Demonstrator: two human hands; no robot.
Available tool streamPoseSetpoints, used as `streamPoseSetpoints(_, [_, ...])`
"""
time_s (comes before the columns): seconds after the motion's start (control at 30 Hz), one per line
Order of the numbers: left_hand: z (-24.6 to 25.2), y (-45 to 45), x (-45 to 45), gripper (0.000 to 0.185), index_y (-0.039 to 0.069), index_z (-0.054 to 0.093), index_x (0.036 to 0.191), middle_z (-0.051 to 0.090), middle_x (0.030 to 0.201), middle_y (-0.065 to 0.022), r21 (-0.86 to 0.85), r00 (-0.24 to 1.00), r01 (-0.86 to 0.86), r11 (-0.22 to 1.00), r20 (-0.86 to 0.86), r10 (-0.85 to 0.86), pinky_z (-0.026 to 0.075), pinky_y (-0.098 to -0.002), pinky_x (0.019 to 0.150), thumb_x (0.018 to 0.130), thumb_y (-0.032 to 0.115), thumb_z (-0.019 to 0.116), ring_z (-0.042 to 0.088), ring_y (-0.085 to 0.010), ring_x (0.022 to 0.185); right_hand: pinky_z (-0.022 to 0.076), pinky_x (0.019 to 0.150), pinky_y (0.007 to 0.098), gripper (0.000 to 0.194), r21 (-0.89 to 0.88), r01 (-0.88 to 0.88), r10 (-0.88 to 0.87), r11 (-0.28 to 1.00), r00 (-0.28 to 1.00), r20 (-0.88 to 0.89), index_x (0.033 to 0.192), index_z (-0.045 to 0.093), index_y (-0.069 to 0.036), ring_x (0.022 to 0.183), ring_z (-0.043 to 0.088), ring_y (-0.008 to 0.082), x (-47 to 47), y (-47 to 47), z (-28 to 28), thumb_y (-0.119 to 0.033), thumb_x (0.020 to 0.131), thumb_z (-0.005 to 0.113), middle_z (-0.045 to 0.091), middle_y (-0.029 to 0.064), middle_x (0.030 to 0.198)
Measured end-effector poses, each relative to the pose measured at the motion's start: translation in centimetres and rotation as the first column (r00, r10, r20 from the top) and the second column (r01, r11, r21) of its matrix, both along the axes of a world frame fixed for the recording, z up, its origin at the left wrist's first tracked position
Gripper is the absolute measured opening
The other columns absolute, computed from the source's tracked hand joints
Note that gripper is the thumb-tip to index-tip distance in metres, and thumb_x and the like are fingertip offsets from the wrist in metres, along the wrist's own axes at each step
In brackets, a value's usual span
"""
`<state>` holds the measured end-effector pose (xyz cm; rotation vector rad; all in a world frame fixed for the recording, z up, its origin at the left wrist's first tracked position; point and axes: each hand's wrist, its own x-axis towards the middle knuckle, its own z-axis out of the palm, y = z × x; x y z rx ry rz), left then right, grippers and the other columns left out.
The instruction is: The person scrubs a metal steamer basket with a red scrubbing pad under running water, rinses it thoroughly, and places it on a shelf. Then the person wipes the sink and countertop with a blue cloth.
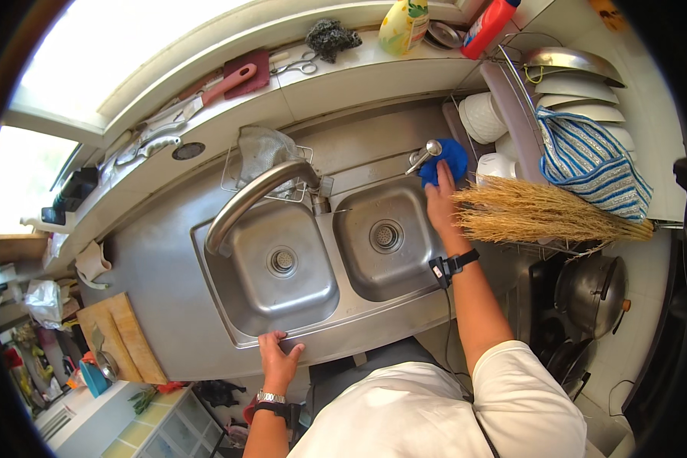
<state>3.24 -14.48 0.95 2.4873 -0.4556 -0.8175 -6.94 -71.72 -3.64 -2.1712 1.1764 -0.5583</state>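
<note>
My right hand (442, 197) presses a blue cloth (453, 157) against the steel deck behind the right basin, beside a small metal spout (431, 150). The cloth is partly hidden by the fingers and the spout. On the front rim of the double-bowl stainless steel sink (349, 314) rests my left hand (279, 355), its fingers apart and holding nothing. A curved faucet (252, 192) arches over the left basin (283, 292). The right basin (372, 275) shows drops of water and a strainer drain (386, 236).
At right, a dish rack holds bowls (484, 117), with a straw brush (538, 212) and striped cloth (595, 163) jutting toward my right arm. Knives (189, 109) and scissors (300, 66) line the back ledge. A wire caddy (229, 172) stands behind the faucet; a wooden board (120, 338) lies left.
</note>
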Motion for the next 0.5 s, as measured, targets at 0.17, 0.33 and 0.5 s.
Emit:
streamPoseSetpoints(0.17, [0.0, 0.1, 0.1, 0.06, 0.006, 0.067, 0.129, 0.059, 0.131, -0.0157, -0.027, 1.0, 0.006, 1.0, 0.002, -0.006, 0.058, -0.0492, 0.107, 0.083, 0.016, 0.105, 0.065, -0.0391, 0.122, 0.0257, 0.143, 0.0528, 0.076, 0.77, -0.141, -0.508, 0.622, 0.676, 0.534, 0.181, 0.044, 0.001, 0.175, 0.037, 0.0358, 0.7, -3.9, -0.3, -0.041, 0.118, 0.05, 0.043, 0.0178, 0.188])
streamPoseSetpoints(0.33, [-0.2, 0.0, 0.0, 0.059, 0.006, 0.068, 0.128, 0.06, 0.13, -0.0157, -0.065, 1.0, 0.009, 0.998, 0.01, -0.009, 0.057, -0.0484, 0.107, 0.083, 0.016, 0.105, 0.064, -0.0394, 0.121, 0.0359, 0.137, 0.0544, 0.077, 0.786, -0.238, -0.444, 0.57, 0.716, 0.538, 0.183, 0.042, -0.004, 0.17, 0.044, 0.0328, 0.9, -8.6, -1.9, -0.029, 0.111, 0.055, 0.046, 0.0123, 0.188])
streamPoseSetpoints(0.5, [0.1, 0.1, 0.0, 0.059, 0.006, 0.068, 0.127, 0.059, 0.127, -0.0147, -0.019, 0.997, 0.055, 0.998, 0.048, -0.054, 0.056, -0.0475, 0.106, 0.083, 0.018, 0.105, 0.063, -0.0382, 0.118, 0.0578, 0.119, 0.0499, 0.087, -0.057, -0.203, 0.207, 0.977, 0.975, 0.077, 0.178, 0.055, -0.014, 0.146, 0.065, 0.0398, 1.6, -8.6, -4.0, 0.004, 0.093, 0.067, 0.056, 0.0166, 0.169])
